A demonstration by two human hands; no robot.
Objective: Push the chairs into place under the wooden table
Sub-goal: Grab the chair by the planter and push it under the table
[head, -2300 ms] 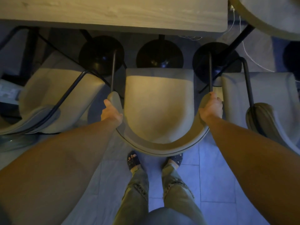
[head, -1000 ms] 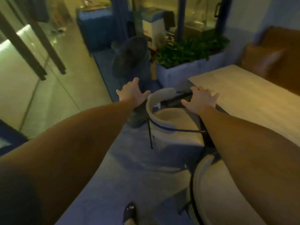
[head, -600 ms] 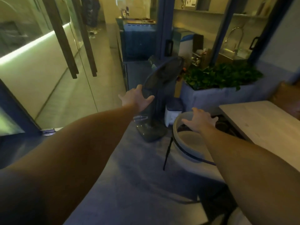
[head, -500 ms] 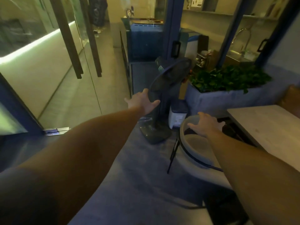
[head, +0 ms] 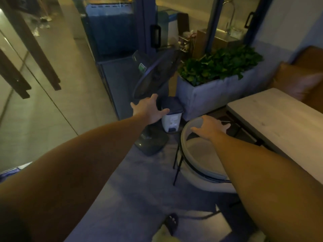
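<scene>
Beneath our right hand (head: 210, 127), spread open and gripping nothing, the end chair (head: 201, 154) stands just beside the wooden table (head: 279, 123), seemingly not yet pushed in, while our left hand (head: 149, 109) reaches ahead, open and empty.

i count one pale round-backed chair (head: 197, 154), one light wooden table (head: 279, 123), one dark standing fan (head: 153, 79), one small white bin (head: 172, 117), one grey planter box (head: 209, 95), two bare hands.
</scene>
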